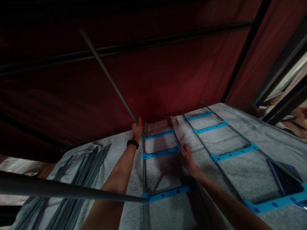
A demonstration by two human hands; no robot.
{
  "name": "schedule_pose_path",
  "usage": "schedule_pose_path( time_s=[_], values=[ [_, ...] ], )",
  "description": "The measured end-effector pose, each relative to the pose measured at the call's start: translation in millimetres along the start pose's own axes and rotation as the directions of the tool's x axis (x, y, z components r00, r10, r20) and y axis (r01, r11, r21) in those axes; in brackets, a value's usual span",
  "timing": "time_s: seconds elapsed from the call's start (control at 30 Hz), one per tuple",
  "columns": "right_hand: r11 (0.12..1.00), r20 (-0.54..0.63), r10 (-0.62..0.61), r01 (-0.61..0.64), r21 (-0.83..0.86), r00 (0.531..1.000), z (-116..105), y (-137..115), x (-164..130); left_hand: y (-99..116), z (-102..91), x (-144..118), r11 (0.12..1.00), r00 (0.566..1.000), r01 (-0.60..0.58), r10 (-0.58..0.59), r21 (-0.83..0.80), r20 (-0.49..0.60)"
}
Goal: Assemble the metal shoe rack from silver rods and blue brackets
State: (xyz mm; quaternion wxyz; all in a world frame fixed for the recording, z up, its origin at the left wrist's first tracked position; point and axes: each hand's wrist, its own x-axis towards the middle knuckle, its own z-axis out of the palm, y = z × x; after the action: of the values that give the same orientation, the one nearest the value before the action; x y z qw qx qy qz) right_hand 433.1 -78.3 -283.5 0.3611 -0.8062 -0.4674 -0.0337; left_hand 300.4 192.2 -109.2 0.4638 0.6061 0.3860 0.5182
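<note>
My left hand (137,130), with a dark band at its wrist, is closed around the lower part of a long grey rod (109,75) that slants up and left. It sits by the far left corner of a ladder-like frame with blue crossbars (161,152) and thin grey side rods. Closed at that frame's right side, my right hand (187,157) grips the side rod (176,135) near the end of the middle crossbar. Another grey rod (72,191) crosses from the left edge to the left end of the nearest crossbar (169,194).
A second blue-and-grey frame (235,154) lies to the right on the pale cloth (242,127). Several loose grey rods (81,172) lie at left. Beside the right frame's near end is a dark flat object (284,175). A dark red wall (165,76) with dark bars rises behind.
</note>
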Motion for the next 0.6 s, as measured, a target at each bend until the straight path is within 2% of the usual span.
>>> schedule_pose_path(
  time_s=[0.17, 0.33, 0.47, 0.6],
  values=[
    [0.991, 0.027, 0.112, -0.109, -0.083, 0.993, -9, -16, 9, 4, -2.7, 3, 0.999, 0.999, 0.01, -0.011, 0.035, 0.043],
    [0.949, 0.211, 0.312, -0.315, -0.023, 0.926, -26, -28, 29, 10, -15.3, 4, 0.998, 0.995, 0.006, -0.013, 0.065, 0.101],
    [0.922, 0.295, 0.319, -0.367, 0.123, 0.901, -40, -26, 42, 17, -22.9, 4, 0.999, 0.986, -0.032, 0.031, 0.007, 0.164],
    [0.875, 0.353, 0.31, -0.41, 0.257, 0.883, -52, -28, 52, 28, -29.8, 5, 0.995, 0.993, -0.028, 0.038, -0.095, 0.108]
  ],
)
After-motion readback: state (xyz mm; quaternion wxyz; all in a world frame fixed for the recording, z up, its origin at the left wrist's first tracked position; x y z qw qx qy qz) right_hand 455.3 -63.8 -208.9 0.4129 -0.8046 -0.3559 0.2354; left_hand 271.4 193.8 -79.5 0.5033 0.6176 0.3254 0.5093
